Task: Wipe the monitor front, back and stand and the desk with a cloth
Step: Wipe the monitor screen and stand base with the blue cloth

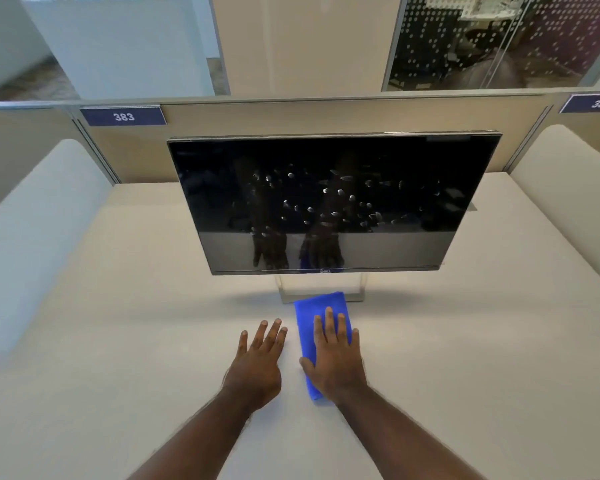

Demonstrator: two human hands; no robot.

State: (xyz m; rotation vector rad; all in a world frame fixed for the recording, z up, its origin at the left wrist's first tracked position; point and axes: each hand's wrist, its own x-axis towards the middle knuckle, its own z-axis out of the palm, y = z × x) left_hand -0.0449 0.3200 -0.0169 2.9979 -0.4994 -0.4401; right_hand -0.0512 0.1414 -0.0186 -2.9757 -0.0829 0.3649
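Both hands lie flat: right hand [336,358] pressing the folded cloth [321,306] for wiping, left hand [258,362] beside it, empty, bracing on the desk [118,323].

Cloth [321,308] on desk [118,323] before monitor [326,202], L hand [258,365] left

Open desk [118,341] lies on both sides; ahead, the monitor [326,202] and stand [321,295] block the way.

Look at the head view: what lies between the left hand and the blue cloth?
Only a narrow strip of bare desk separates the left hand from the blue cloth; the head view shows it.
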